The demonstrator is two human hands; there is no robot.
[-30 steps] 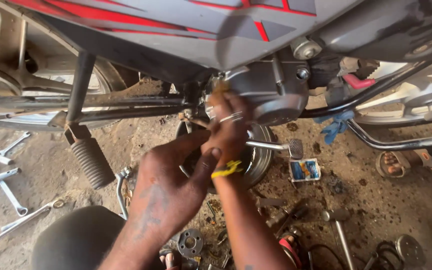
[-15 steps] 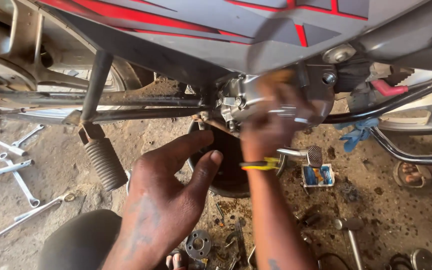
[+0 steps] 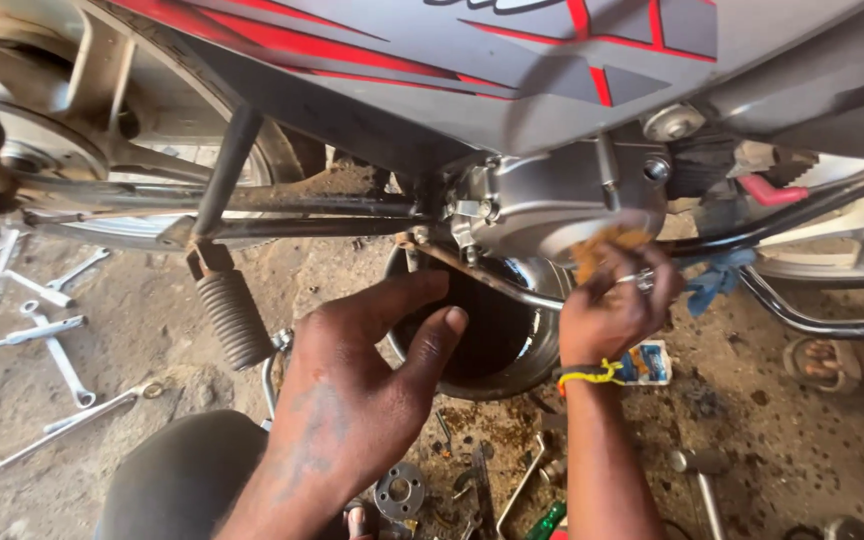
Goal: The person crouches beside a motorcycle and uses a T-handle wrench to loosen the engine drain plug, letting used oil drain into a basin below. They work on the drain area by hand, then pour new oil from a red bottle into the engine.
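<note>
I look under a grey and red motorcycle. My right hand (image 3: 617, 305), with a ring and a yellow wristband, presses an orange-brown rag (image 3: 604, 245) against the underside of the silver engine case (image 3: 562, 200). My left hand (image 3: 367, 385) is open, its fingers spread just left of a round metal pan of dark oil (image 3: 497, 335) that sits on the ground below the engine. The left hand holds nothing.
Several wrenches (image 3: 47, 345) lie on the dirt at the left. A footpeg with a ribbed rubber sleeve (image 3: 232, 315) hangs from the frame. A gear (image 3: 399, 492), small parts and tools are scattered near my wrists. A blue cloth (image 3: 717, 280) hangs at the right.
My right hand has moved right along the engine case with the rag. The left hand has drawn away from the engine and spread open over the oil pan.
</note>
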